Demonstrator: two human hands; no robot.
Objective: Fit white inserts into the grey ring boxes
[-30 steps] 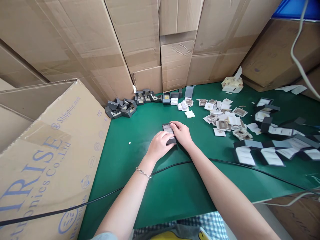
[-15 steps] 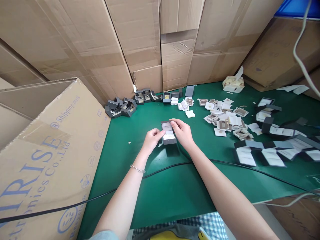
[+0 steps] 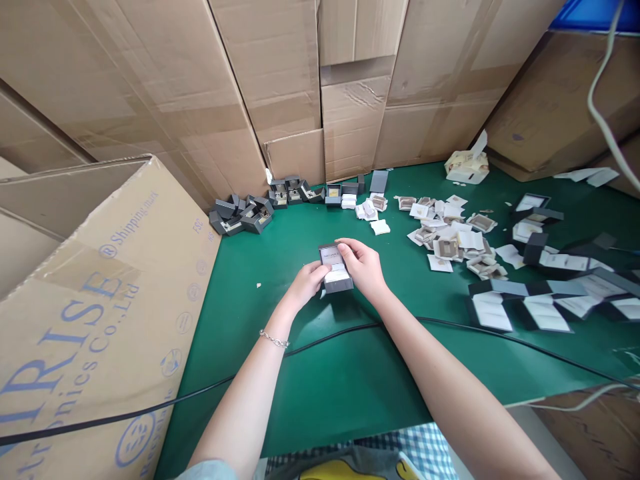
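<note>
Between my hands is a small dark jewelry box [image 3: 339, 285] with its lid raised. Faint print shows inside the lid, and a white insert lies in the base. My left hand [image 3: 306, 285] grips the box's left side, its thumb at the insert. At the right edge and lid, my right hand [image 3: 363, 267] is closed on the same box, fingers behind the lid and thumb in front. Part of the box is hidden by my fingers.
Dark boxes [image 3: 243, 215] cluster at the back left. White and brown inserts [image 3: 447, 248] are heaped right of centre. Opened dark boxes [image 3: 545, 313] line the right side. A black cable [image 3: 345, 331] crosses the green table [image 3: 320, 380]; a large carton [image 3: 100, 320] stands left.
The box has tilted slightly and turned a little to the left at its top. My left hand has shifted slightly lower around its side.
</note>
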